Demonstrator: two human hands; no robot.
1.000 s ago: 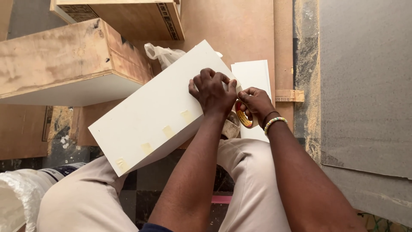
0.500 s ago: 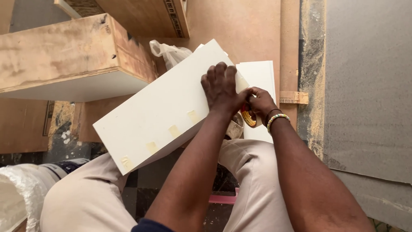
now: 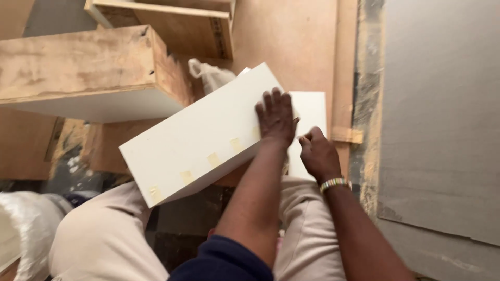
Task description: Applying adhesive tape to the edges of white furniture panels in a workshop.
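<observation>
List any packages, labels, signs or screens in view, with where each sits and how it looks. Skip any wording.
Tape tabs: a row of small pale yellow squares along the lower edge of the white board under the left hand.
Dark printed patch: narrow strip on the end of the wooden box at top; too blurred to make out.
White plastic bag: crumpled, behind the board.
No signs or screens.

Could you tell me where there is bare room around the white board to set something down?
The grey sheet right of the sawdust strip is bare. Brown floor above the white board is also free. Left is crowded: wooden box, plastic bag. Both hands fill the board's right end.
</observation>
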